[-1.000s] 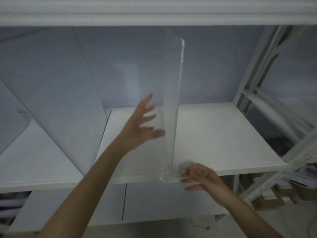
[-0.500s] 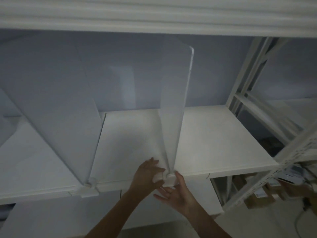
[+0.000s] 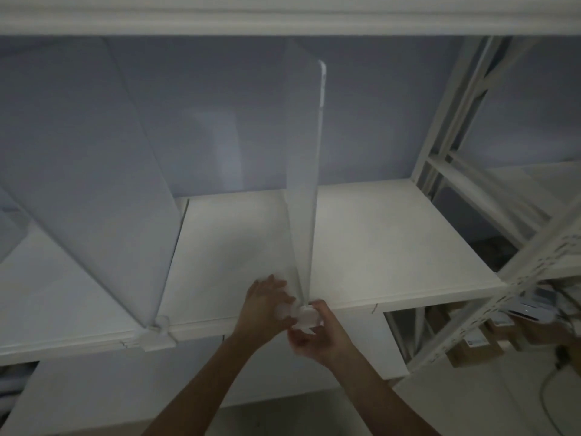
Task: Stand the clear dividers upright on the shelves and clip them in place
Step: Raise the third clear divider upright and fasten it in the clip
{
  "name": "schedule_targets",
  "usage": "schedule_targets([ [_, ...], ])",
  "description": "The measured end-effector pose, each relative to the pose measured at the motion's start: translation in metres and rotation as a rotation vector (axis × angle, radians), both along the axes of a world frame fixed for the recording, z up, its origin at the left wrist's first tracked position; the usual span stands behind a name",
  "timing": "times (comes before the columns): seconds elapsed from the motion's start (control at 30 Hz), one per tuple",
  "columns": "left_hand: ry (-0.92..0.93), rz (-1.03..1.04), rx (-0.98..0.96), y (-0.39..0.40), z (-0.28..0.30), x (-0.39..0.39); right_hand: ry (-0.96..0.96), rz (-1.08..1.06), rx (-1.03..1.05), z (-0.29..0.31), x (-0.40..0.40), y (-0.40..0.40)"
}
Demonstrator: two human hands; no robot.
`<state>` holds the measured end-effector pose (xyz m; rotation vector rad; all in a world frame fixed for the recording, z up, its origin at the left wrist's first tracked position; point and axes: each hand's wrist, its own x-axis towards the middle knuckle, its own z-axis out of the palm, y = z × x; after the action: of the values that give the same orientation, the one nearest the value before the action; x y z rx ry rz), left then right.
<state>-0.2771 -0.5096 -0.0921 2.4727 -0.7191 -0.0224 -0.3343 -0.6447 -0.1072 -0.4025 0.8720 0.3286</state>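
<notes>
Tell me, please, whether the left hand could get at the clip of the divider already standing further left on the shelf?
Probably yes: that clip sits exposed on the shelf's front edge, nothing between it and the left hand, which is busy at the middle divider.

A single wide-angle head view looks forward and slightly down into a white shelf [image 3: 393, 247] from close in front of its front edge. The shelf board fills the middle of the frame, the board above it runs along the top, and lines bow toward the frame's sides. Beyond the shelf's right end stands a white rack upright [image 3: 446, 121]. There is no second view.
</notes>
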Motion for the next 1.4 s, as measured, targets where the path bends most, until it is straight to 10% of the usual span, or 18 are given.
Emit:
schedule_targets([
  [1.4, 0.132, 0.114, 0.191, -0.13, 0.011, -0.022, 0.025, 0.158, -0.077, 0.003, -0.013, -0.134],
])
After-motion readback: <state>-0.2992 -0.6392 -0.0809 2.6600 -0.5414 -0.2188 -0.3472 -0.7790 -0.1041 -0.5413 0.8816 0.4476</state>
